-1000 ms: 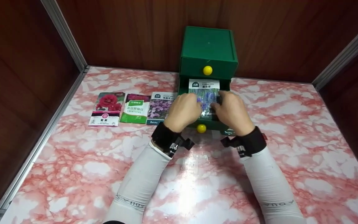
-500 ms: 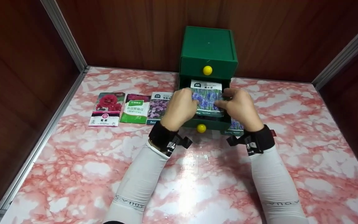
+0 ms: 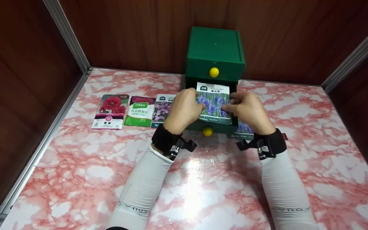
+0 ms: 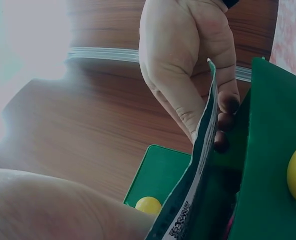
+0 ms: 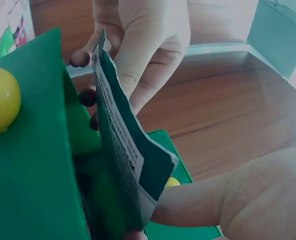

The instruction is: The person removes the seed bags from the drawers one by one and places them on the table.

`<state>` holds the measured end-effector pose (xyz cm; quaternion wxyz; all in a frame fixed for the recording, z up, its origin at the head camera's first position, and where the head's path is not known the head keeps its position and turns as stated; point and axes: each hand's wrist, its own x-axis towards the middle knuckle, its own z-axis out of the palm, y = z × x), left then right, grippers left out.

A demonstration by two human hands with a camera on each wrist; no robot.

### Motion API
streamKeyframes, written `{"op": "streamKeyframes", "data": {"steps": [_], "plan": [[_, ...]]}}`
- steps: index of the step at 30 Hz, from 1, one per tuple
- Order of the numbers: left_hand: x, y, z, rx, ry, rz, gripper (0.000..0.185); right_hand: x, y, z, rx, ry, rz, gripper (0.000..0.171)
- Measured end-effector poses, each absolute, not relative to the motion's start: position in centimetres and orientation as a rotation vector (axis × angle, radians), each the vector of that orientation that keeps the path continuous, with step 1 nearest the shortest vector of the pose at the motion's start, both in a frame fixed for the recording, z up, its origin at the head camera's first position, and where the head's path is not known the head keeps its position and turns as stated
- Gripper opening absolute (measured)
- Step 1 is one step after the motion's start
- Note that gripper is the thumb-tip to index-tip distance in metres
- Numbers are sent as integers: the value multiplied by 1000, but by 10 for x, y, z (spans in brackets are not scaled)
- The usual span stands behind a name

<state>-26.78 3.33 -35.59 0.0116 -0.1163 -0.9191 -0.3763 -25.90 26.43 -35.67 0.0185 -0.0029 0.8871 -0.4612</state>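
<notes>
There, a glossy lavender-printed seed packet [image 3: 214, 103], white-headed.

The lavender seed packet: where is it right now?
In the head view the lavender seed packet sits centre, held between the left hand and right hand over the open lower drawer.

Right wrist view. Seed packet [image 5: 125, 150] seen edge-on, standing nearly upright, tilted with its top toward 11 o'clock; printed text runs along its back face. Left hand [image 5: 138, 45] at 12 o'clock pinches the packet's upper edge, fingers curled behind it, dark nails showing. Right hand [image 5: 227, 200] at 5 o'clock, thumb reaching to the packet's lower corner and touching it. Green drawer front [image 5: 28, 165] fills the 8 o'clock side, its yellow knob [image 5: 2, 100] at 9 o'clock. A second yellow knob [image 5: 171, 182] peeks out behind the packet. Wood panelling behind.
</notes>
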Motion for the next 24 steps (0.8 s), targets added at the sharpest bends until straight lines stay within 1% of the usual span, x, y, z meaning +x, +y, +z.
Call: {"op": "streamKeyframes", "data": {"steps": [4, 11, 16, 24], "plan": [[-268, 33, -354, -360, -2872, -1180, 45, -258, 268, -356, 0, 2749, -1409, 67], [-264, 31, -354, -406, -2839, -1231, 39, -254, 275, -350, 20, 2746, -1341, 74], [-261, 30, -353, -436, -2818, -1261, 42, -251, 277, -345, 53, 2726, -1338, 73], [-253, 33, -348, -460, -2780, -1263, 40, -247, 281, -344, 45, 2716, -1382, 71]]}}
